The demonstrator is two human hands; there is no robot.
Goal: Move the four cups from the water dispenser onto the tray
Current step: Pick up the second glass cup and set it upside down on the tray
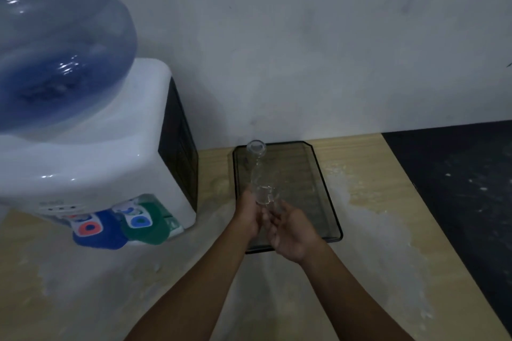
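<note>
A stack of clear plastic cups (257, 169) leans away from me above the dark glass tray (324, 174). My left hand (249, 216) grips the stack's near end from the left. My right hand (291, 232) closes on the nearest cup (266, 195) of that stack from the right. Both hands hover over the tray's front left part. The white water dispenser (110, 174) stands to the left, with a blue cup (99, 232) and a green cup (146, 230) under its taps.
A big blue water bottle (55, 44) tops the dispenser. The tray lies on a worn wooden table (388, 230) against a pale wall. Beyond the table's right edge is a dark floor (471, 188).
</note>
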